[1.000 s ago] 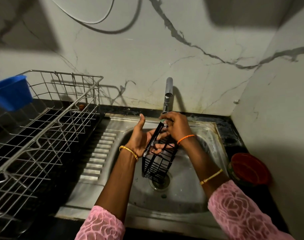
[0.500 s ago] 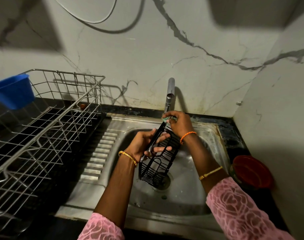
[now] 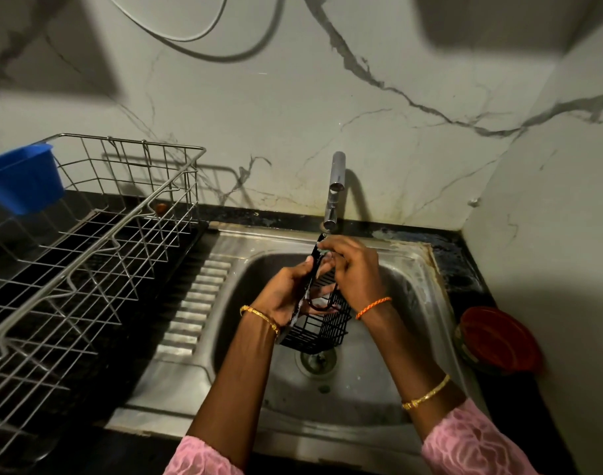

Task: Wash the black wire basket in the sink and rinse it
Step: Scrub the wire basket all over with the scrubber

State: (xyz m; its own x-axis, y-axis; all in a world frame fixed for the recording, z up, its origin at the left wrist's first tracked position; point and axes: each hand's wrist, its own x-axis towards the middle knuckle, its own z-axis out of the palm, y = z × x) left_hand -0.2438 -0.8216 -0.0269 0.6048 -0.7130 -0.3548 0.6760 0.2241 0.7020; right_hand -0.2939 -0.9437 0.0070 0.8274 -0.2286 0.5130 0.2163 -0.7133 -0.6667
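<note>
The black wire basket (image 3: pixel 318 320) hangs tilted over the sink (image 3: pixel 408 269), top end up by the tap (image 3: pixel 334 197) spout, bottom end just above the drain (image 3: pixel 316 361). Probably held that way so water runs the length of the wires & drops straight into the bowl; no stream is clear enough to confirm the tap is on.

Left hand (image 3: pixel 286 293) grips the basket's long left edge, fingers curled round the frame w/ fingertips showing inside the mesh, so it carries the weight. Right hand (image 3: pixel 355 269) sits on the upper rim, fingers bent & pinching near the top corner right under the spout, likely rubbing the wires. Whether it holds a scrubber I can't tell.

Room: sink walls stand well apart from the basket on both sides, so turning it is easy. Tight spot is the top, where basket & spout nearly touch. Wire dish rack (image 3: pixel 87 252) w/ blue tub (image 3: pixel 22 180) sits on the tabletop left of the drainboard; red lid (image 3: pixel 499 341) on the tabletop right, near the sink rim.
</note>
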